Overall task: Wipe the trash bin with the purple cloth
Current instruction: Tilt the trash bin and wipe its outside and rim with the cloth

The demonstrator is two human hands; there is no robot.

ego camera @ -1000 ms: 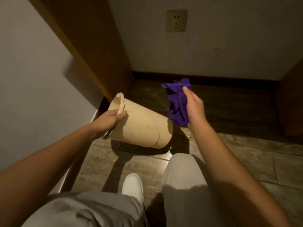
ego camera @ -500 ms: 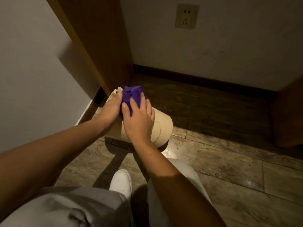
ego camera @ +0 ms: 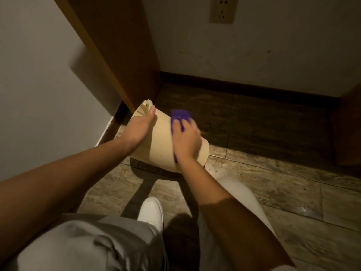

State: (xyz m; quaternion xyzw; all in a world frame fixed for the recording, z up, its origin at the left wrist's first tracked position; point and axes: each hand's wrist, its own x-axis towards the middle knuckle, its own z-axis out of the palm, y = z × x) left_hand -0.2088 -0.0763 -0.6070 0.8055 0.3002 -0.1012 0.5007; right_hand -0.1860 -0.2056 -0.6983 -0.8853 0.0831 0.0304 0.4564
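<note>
A cream plastic trash bin (ego camera: 159, 145) is tipped on its side above the floor, rim toward the left and base toward the right. My left hand (ego camera: 139, 128) grips the bin near its rim. My right hand (ego camera: 185, 140) presses the purple cloth (ego camera: 180, 116) flat against the bin's upper side, near the base end; the hand is blurred by motion. Most of the cloth is hidden under the palm, with one end showing past the fingers and a thin strip by the wrist.
A brown wooden panel (ego camera: 117, 53) stands just left of and behind the bin, against a grey wall. A wall socket (ego camera: 222, 9) sits above the dark baseboard (ego camera: 244, 89). My knees and a white shoe (ego camera: 151, 212) are on the wood-look tile floor.
My right hand with the cloth has slid from the rim end of the bin toward its base. A second ago the cloth was held in the air, off the bin.
</note>
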